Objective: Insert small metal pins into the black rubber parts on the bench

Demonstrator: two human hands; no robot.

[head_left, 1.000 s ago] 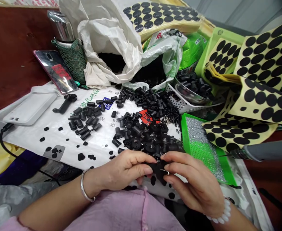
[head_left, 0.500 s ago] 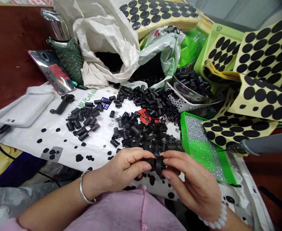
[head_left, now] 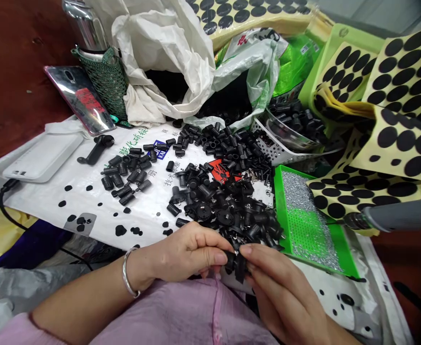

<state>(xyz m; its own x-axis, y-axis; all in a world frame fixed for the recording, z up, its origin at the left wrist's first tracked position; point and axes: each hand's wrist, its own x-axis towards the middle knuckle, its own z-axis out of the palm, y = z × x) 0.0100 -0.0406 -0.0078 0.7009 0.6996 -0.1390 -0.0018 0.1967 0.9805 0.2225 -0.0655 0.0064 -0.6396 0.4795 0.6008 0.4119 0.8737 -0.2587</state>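
Observation:
Just above my lap, my left hand (head_left: 187, 251) pinches one end of a black plastic part with a round flange (head_left: 239, 268). The fingers of my right hand (head_left: 282, 282) close on the flange side of that same part. My fingers cover much of it, so its far end is hidden. Directly beyond my hands lies a pile of similar black flanged parts (head_left: 225, 215), some with small metal tabs. Farther left, short black ribbed caps (head_left: 124, 192) lie scattered on the white sheet (head_left: 153, 206).
A green tray (head_left: 347, 258) of small silvery pieces stands right, beside a grey screwdriver-like tool (head_left: 404, 215). Sheets of black round stickers (head_left: 393, 143) rise behind it. At the back are a white bag (head_left: 167, 43), a phone (head_left: 77, 98) and a flask (head_left: 84, 26). A white power bank (head_left: 43, 155) lies left.
Both hands have lowered slightly with the black part, and its flange now tilts more downward. My right hand has turned, its wrist dropping toward the bottom edge, so the bead bracelet is out of view.

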